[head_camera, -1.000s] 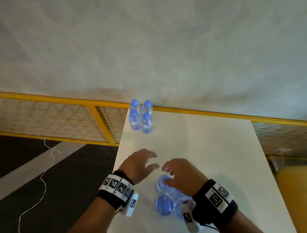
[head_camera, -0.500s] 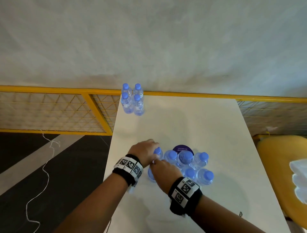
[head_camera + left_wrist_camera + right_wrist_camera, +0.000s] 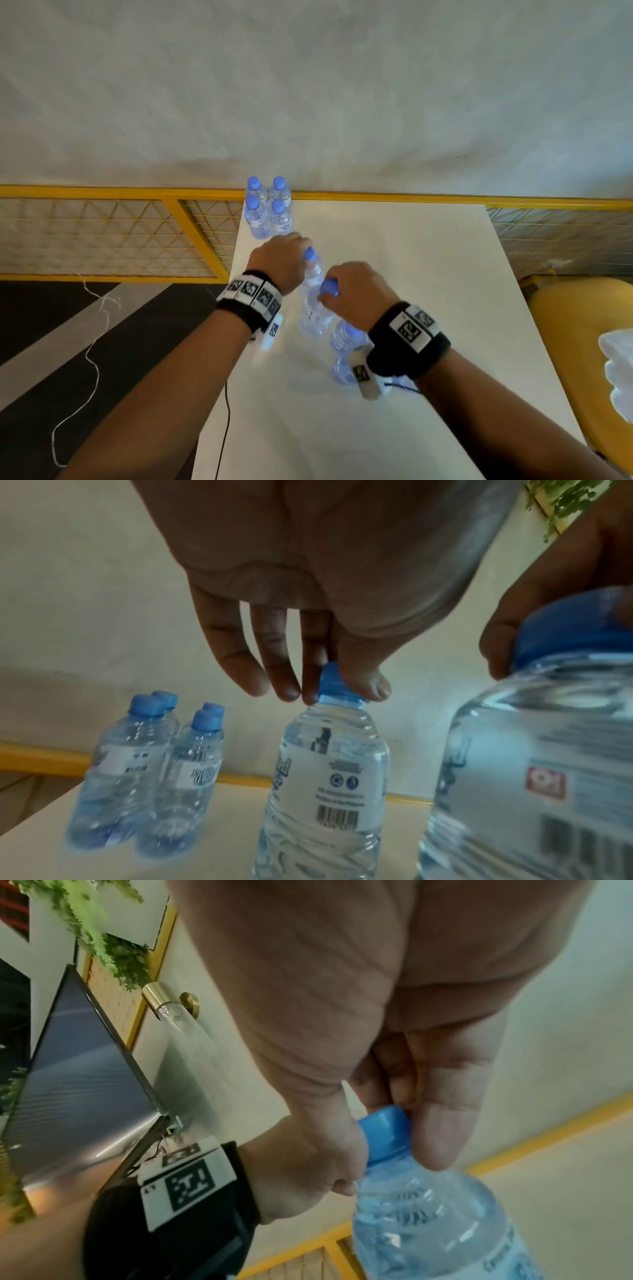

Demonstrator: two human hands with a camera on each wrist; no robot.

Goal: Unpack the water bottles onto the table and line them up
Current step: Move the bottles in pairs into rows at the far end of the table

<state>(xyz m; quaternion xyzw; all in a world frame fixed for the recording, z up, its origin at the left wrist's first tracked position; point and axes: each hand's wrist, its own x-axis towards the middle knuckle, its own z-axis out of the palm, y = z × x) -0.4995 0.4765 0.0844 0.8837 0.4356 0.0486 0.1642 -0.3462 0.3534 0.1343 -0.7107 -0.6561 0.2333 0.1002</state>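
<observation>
Several clear water bottles (image 3: 269, 214) with blue caps stand grouped at the far left corner of the white table (image 3: 428, 274); the left wrist view shows the group (image 3: 147, 764) too. My left hand (image 3: 301, 253) pinches the cap of one bottle (image 3: 314, 272), just short of that group. In the left wrist view its fingertips (image 3: 310, 696) close round the cap of that bottle (image 3: 329, 764). My right hand (image 3: 329, 294) grips another bottle (image 3: 317, 315) by its cap, seen close up as bottle (image 3: 438, 1218). More bottles (image 3: 344, 339) stand under my right wrist.
A yellow mesh railing (image 3: 137, 233) runs behind and left of the table. A yellow seat (image 3: 582, 325) with something white (image 3: 620, 370) on it sits at the right. A black cable (image 3: 224, 411) hangs along the table's left edge, close to my left arm.
Both hands have left the cluster of bottles, each now holding one bottle by its cap. They have moved away from me, toward the group at the far left corner.
</observation>
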